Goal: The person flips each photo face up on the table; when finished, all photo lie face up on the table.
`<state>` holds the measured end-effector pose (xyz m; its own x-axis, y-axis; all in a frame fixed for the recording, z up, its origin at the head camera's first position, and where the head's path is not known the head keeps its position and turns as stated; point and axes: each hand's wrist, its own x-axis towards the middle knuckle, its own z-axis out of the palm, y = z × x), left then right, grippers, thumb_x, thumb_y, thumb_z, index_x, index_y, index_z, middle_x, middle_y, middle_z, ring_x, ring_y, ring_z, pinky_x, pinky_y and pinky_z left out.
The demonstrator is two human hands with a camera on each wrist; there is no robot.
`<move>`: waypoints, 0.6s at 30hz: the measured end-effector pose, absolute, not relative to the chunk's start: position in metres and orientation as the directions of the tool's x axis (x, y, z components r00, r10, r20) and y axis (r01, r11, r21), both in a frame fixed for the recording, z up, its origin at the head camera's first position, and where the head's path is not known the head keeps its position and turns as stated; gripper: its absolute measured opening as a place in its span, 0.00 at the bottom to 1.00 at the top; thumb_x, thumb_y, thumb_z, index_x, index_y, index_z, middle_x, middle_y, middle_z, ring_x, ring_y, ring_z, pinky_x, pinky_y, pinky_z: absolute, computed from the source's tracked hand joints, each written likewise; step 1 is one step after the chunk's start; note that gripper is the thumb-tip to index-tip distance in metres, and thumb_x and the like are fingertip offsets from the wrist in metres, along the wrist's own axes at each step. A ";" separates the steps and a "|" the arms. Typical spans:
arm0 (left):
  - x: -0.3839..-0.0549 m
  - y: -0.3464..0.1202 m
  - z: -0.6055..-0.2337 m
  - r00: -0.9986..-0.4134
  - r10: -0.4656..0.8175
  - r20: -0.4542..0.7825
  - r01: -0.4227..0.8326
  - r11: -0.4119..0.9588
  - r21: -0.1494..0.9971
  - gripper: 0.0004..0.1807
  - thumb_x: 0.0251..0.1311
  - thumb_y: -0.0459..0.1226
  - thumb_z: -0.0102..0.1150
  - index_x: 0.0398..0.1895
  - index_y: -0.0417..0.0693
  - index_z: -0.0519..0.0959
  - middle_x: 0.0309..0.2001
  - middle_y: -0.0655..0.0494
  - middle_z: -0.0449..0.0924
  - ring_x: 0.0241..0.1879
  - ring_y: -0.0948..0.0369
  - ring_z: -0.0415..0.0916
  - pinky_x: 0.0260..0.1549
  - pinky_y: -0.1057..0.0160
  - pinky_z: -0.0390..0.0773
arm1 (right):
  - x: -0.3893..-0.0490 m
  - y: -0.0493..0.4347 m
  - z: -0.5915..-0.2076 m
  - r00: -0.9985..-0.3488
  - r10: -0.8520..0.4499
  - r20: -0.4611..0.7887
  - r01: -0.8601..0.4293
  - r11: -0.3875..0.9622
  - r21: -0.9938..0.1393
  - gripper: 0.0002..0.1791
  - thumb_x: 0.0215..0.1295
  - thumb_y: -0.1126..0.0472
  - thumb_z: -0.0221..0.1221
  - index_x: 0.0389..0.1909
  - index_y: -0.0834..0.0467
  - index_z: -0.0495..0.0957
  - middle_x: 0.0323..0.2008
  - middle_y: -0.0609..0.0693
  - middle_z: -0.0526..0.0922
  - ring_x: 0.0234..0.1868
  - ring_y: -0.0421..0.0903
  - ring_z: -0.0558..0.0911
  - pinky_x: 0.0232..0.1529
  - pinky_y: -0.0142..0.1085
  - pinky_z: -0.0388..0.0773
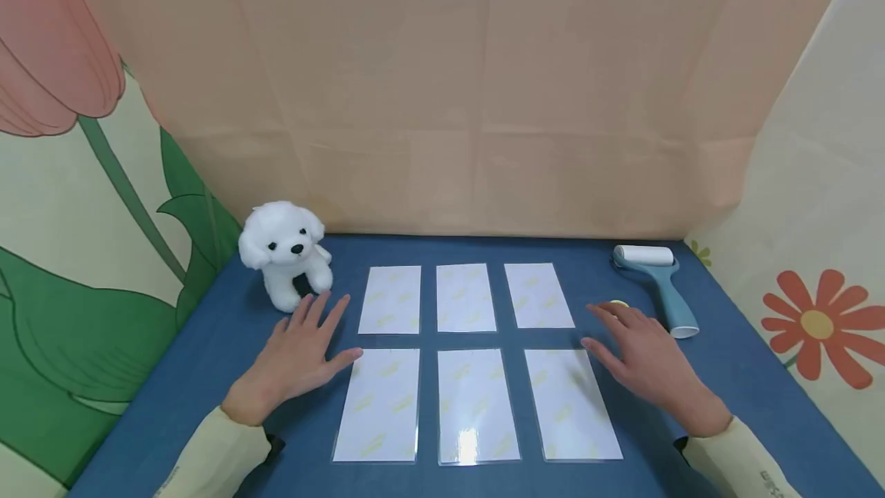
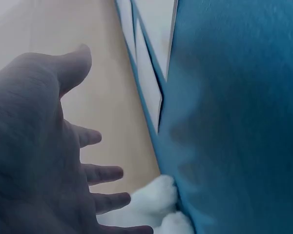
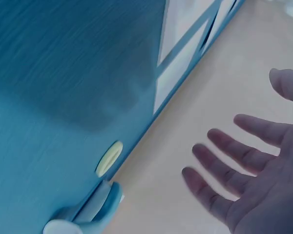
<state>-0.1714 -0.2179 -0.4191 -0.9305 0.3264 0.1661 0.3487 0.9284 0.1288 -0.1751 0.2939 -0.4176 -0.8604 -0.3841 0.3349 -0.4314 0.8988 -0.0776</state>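
Observation:
Flat white cards with pale yellow marks, under clear glossy film, lie in two rows of three. My left hand (image 1: 296, 356) hovers palm down with fingers spread, its thumb overlapping a corner of the front left card (image 1: 378, 406); it holds nothing. In the left wrist view its straight fingers (image 2: 105, 174) stand apart in the air. On the right, my right hand (image 1: 646, 360) hangs over the cloth, thumb near the front right card (image 1: 570, 406), and is likewise bare. A small pale yellow oval thing (image 3: 109, 159) lies on the cloth, mostly hidden behind that hand in the head view.
A white plush dog (image 1: 280, 248) sits at the back left, just beyond the left fingertips. At the back right lies a lint roller (image 1: 669, 294) with a blue-grey handle. Blue cloth (image 1: 470, 340) covers the table, and a brown sheet (image 1: 449, 98) hangs behind it.

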 end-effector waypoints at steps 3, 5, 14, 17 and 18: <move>-0.173 -0.215 -0.423 -0.931 0.328 0.158 0.347 0.931 0.110 0.47 0.67 0.65 0.52 0.77 0.42 0.62 0.68 0.33 0.64 0.66 0.34 0.62 0.52 0.31 0.69 | -0.179 0.286 -0.420 -0.844 -0.409 0.348 -0.457 0.887 -0.065 0.31 0.63 0.49 0.69 0.63 0.62 0.77 0.55 0.61 0.80 0.53 0.61 0.80 0.51 0.60 0.76; -0.175 -0.213 -0.425 -0.936 0.321 0.146 0.337 0.936 0.102 0.47 0.67 0.65 0.51 0.76 0.40 0.63 0.66 0.33 0.66 0.64 0.36 0.65 0.51 0.33 0.70 | -0.182 0.279 -0.420 -0.833 -0.427 0.351 -0.477 0.877 -0.064 0.31 0.63 0.50 0.69 0.62 0.62 0.77 0.54 0.61 0.80 0.52 0.60 0.81 0.50 0.58 0.77; -0.187 -0.208 -0.429 -0.939 0.316 0.138 0.336 0.927 0.165 0.43 0.70 0.60 0.53 0.70 0.30 0.67 0.61 0.33 0.69 0.59 0.36 0.66 0.51 0.33 0.69 | -0.198 0.241 -0.418 -0.768 -0.531 0.358 -0.586 0.808 -0.057 0.29 0.61 0.50 0.71 0.58 0.61 0.79 0.53 0.58 0.81 0.49 0.54 0.83 0.48 0.50 0.81; -0.189 -0.206 -0.429 -0.939 0.315 0.136 0.335 0.927 0.167 0.42 0.71 0.58 0.53 0.68 0.27 0.68 0.60 0.32 0.69 0.59 0.36 0.65 0.51 0.33 0.69 | -0.202 0.225 -0.421 -0.735 -0.573 0.363 -0.629 0.776 -0.050 0.28 0.62 0.49 0.70 0.58 0.60 0.80 0.52 0.55 0.82 0.48 0.52 0.83 0.47 0.47 0.82; -0.190 -0.206 -0.429 -0.941 0.310 0.133 0.329 0.930 0.164 0.42 0.71 0.58 0.53 0.67 0.27 0.68 0.60 0.32 0.69 0.59 0.36 0.65 0.51 0.33 0.69 | -0.204 0.220 -0.423 -0.723 -0.586 0.366 -0.644 0.764 -0.047 0.27 0.62 0.49 0.70 0.57 0.60 0.80 0.52 0.55 0.82 0.48 0.51 0.83 0.47 0.46 0.82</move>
